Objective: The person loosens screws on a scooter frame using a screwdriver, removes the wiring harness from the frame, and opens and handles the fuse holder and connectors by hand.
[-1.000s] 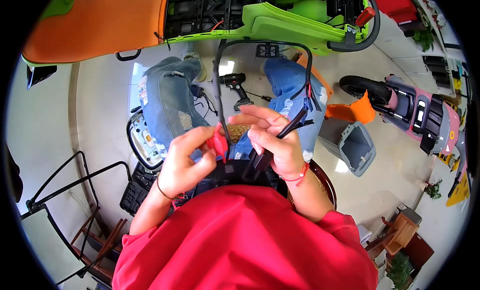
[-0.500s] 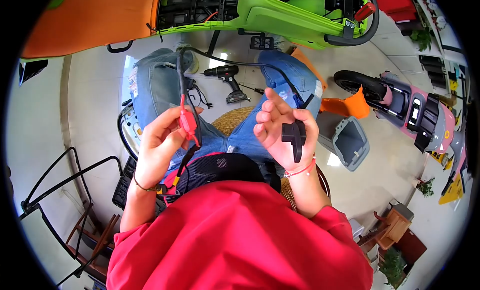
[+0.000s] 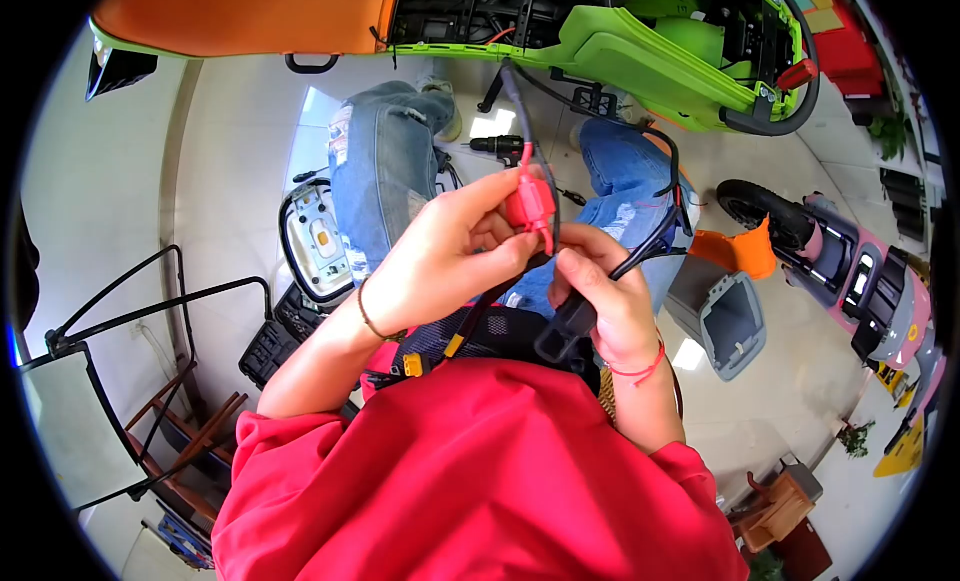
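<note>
My left hand (image 3: 450,246) pinches a red fuse-holder-like piece (image 3: 531,202) on a dark cable, near the middle of the view. Close beside it on the right, my right hand (image 3: 608,291) has its fingers closed around a black connector (image 3: 566,327) with a black cable (image 3: 650,243) running from it. The cable loops up toward the green vehicle body. A yellow plug (image 3: 414,365) on a dark lead hangs below my left hand, over my lap.
The green body (image 3: 640,66) with an orange panel (image 3: 250,16) spans the top. A drill (image 3: 497,148) lies on the floor between my legs. To the right stand a grey bin (image 3: 732,324), an orange part (image 3: 738,251) and a pink scooter (image 3: 860,271). An open toolbox (image 3: 268,353) is at left.
Both hands have come together, my left hand moving right with the red piece. My right hand has gone from spread fingers to closed around the black connector. The view has shifted.
</note>
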A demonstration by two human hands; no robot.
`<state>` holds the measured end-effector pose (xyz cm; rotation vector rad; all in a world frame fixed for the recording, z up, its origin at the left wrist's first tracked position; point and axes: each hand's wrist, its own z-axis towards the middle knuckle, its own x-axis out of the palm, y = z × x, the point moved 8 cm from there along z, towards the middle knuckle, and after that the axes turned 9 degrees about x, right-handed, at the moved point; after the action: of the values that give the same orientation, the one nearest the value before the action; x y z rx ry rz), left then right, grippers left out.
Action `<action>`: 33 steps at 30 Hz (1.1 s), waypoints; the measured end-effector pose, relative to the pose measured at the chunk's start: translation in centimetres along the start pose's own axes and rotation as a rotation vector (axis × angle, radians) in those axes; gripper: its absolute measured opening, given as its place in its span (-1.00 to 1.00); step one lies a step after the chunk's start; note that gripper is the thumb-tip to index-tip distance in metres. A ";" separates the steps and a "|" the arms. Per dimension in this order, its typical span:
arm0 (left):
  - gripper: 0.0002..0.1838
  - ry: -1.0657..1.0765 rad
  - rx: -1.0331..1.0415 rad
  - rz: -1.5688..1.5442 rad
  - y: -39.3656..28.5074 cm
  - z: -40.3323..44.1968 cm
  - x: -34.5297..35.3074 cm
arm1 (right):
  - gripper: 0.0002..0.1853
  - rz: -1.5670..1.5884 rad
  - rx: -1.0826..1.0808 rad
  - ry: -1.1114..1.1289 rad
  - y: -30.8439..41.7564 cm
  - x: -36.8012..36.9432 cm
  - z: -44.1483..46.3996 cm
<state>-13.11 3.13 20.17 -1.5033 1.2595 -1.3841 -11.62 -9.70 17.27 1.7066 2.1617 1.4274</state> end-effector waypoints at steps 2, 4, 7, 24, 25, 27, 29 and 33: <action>-0.47 0.036 -0.013 0.204 0.0 0.4 0.3 | -0.75 -0.071 -0.026 0.023 0.4 0.4 0.0; -0.48 0.022 -0.025 0.238 -0.6 0.5 0.4 | -0.77 -0.074 -0.032 0.000 0.4 0.2 0.0; -0.52 0.013 -0.019 0.293 -1.1 0.7 0.6 | -0.82 -0.089 -0.044 -0.016 0.6 -0.1 -0.2; -0.70 0.032 0.154 0.346 -1.7 0.1 2.4 | -0.47 0.030 -0.284 -0.005 4.8 -1.8 -1.1; -0.70 0.057 0.328 0.506 -2.9 0.0 3.1 | -0.50 -0.020 -0.292 -0.037 5.5 -1.6 -1.3; -0.70 0.071 0.254 0.501 -2.7 0.0 3.3 | -0.53 -0.106 -0.299 -0.074 6.3 -1.2 -1.4; -0.71 0.088 0.375 0.668 -3.4 -0.3 3.6 | -0.63 -0.211 -0.303 -0.153 6.2 -1.3 -1.5; -0.73 0.057 0.409 0.703 -3.1 -0.7 3.4 | -0.70 -0.189 -0.290 -0.085 5.6 -1.2 -1.8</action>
<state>-13.40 0.71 24.19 -0.6480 1.2692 -1.1113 -7.87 -11.94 21.44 1.3982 1.9029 1.4989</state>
